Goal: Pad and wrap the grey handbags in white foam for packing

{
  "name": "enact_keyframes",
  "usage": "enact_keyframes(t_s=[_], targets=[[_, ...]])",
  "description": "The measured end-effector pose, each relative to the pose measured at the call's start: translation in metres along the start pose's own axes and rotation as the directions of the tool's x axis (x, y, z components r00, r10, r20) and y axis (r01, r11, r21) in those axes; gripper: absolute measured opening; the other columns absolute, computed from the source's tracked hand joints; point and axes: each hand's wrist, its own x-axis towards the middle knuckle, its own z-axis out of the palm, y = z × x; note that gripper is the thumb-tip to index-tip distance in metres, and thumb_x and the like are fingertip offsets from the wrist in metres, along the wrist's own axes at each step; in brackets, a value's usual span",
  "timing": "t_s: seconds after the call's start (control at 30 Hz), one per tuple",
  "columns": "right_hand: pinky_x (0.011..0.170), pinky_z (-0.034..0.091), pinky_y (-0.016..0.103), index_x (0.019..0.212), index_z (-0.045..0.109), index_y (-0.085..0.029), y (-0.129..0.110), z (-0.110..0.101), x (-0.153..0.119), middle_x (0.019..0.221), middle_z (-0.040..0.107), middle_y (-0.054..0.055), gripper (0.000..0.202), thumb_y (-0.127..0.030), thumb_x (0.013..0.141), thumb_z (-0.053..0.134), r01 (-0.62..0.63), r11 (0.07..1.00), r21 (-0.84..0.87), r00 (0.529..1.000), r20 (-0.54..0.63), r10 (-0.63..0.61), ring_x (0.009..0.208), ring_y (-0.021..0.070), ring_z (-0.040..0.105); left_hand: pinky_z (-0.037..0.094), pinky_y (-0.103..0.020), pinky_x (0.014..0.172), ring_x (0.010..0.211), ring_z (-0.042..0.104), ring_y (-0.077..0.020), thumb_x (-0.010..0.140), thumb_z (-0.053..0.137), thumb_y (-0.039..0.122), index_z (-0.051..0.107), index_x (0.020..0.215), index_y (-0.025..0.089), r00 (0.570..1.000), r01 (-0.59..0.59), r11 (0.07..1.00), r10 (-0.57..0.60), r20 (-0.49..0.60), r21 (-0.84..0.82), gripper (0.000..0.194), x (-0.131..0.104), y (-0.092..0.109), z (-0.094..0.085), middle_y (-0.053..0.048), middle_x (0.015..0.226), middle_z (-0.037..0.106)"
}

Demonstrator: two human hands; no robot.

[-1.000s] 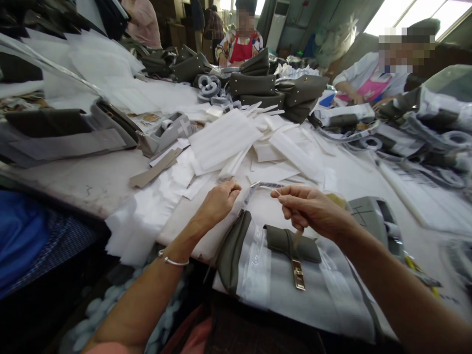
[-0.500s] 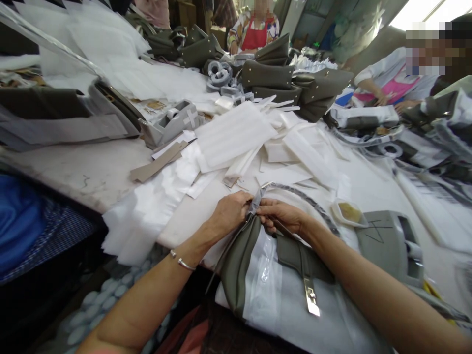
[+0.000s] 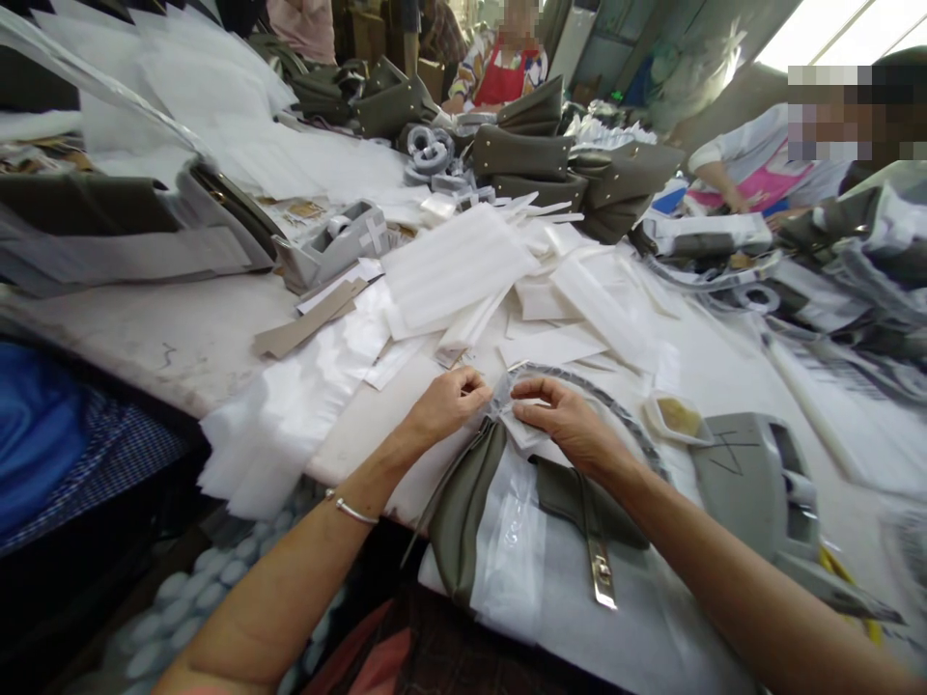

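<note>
An olive-green handbag, partly covered in white wrapping sheet and clear tape, leans at the table's front edge. Its flap strap carries a metal clasp. A strap in clear plastic wrap arches up from the bag's top corner. Just left of that strap's end, my left hand is closed in a pinch, and whatever lies between its fingertips is too small to make out. Finger and thumb of my right hand grip the plastic wrap at the strap end. Beneath them shows a small white piece.
White foam sheets lie heaped beyond my hands. At right are a small dish and a grey-green bag part. More olive bags stand farther back. Two co-workers in aprons are across the table.
Both hands were together on the strap's base; now they are apart, the left drawn slightly away. A white piece has come into view under my right hand.
</note>
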Motion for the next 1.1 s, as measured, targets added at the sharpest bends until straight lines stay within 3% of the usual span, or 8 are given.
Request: enact_keyframes(t_s=[0.07,0.17,0.27,0.53,0.7,0.83,0.97,1.1], targets=[[0.065,0.051,0.026,0.096,0.065,-0.019,-0.001,0.006,-0.004,0.084,0.069,0.0,0.037,-0.037,0.069,0.083,0.057,0.998,0.016,0.997,-0.044,-0.056,0.068,0.0126,0.062,0.038,-0.026,0.065,0.067,0.05,-0.0134,0.082,0.059,0.038,0.056,0.07,0.017,0.999,0.04,0.985,-0.034,0.04,-0.166,0.024,0.001,0.0,0.0,0.003,0.068,0.053],[0.081,0.055,0.034,0.095,0.065,-0.018,-0.005,0.012,-0.007,0.092,0.072,0.004,0.036,-0.049,0.079,0.074,0.081,0.976,0.2,0.988,0.115,-0.105,0.08,0.0164,0.068,0.039,-0.025,0.066,0.066,0.049,-0.0116,0.078,0.064,0.041,0.055,0.069,0.016,0.994,0.107,0.92,-0.099,0.041,-0.377,0.027,0.001,-0.001,0.001,0.002,0.067,0.054],[0.094,0.053,0.04,0.103,0.065,-0.02,-0.007,0.013,-0.006,0.103,0.073,0.006,0.039,-0.045,0.077,0.079,0.075,0.951,0.299,0.957,0.245,-0.152,0.095,0.02,0.07,0.04,-0.024,0.065,0.063,0.05,-0.0099,0.074,0.068,0.043,0.057,0.071,0.015,0.986,0.159,0.845,-0.163,0.037,-0.51,0.03,0.001,-0.002,0.003,0.002,0.066,0.055],[0.056,0.051,0.023,0.082,0.068,-0.016,-0.003,0.022,0.02,0.076,0.072,0.002,0.037,-0.05,0.073,0.079,0.069,0.995,0.069,0.97,0.227,-0.083,0.057,0.0094,0.062,0.027,-0.02,0.048,0.049,0.039,-0.006,0.072,0.07,0.042,0.063,0.079,0.014,0.975,0.184,0.79,-0.224,0.004,-0.585,0.03,0.002,-0.002,0.0,0.005,0.058,0.05],[0.042,0.046,0.021,0.083,0.06,-0.017,-0.007,0.035,0.033,0.059,0.068,-0.002,0.041,-0.047,0.066,0.083,0.113,0.992,-0.055,0.979,0.174,-0.102,0.044,0.0102,0.057,0.028,-0.021,0.048,0.048,0.037,-0.0073,0.077,0.066,0.044,0.066,0.08,0.015,0.976,0.134,0.845,-0.204,-0.081,-0.518,0.029,0.002,-0.002,0.0,0.005,0.055,0.046],[0.036,0.046,0.021,0.084,0.052,-0.021,-0.007,0.041,0.039,0.052,0.064,-0.005,0.038,-0.04,0.067,0.081,0.099,0.987,-0.125,0.986,0.149,-0.08,0.04,0.0128,0.058,0.042,-0.023,0.063,0.071,0.055,-0.0126,0.083,0.063,0.035,0.068,0.077,0.016,0.968,-0.087,0.982,0.043,-0.248,-0.168,0.02,-0.003,0.004,0.002,-0.002,0.08,0.059],[0.035,0.046,0.021,0.079,0.052,-0.021,-0.004,0.044,0.04,0.048,0.061,-0.005,0.03,-0.037,0.07,0.076,0.106,0.989,-0.1,0.992,0.073,-0.099,0.037,0.0121,0.055,0.047,-0.025,0.069,0.084,0.062,-0.0161,0.089,0.057,0.027,0.071,0.084,0.018,0.938,-0.234,0.971,0.237,-0.254,0.045,0.018,-0.009,0.009,0.004,-0.005,0.092,0.064],[0.038,0.048,0.021,0.076,0.051,-0.021,-0.002,0.043,0.035,0.048,0.06,-0.005,0.031,-0.039,0.07,0.075,0.083,0.997,0.008,0.996,0.036,-0.083,0.04,0.0111,0.056,0.049,-0.023,0.053,0.062,0.064,-0.0116,0.09,0.055,0.031,0.065,0.11,0.018,0.978,-0.027,0.997,0.012,-0.207,-0.071,0.025,-0.009,0.004,0.004,-0.008,0.11,0.068]])
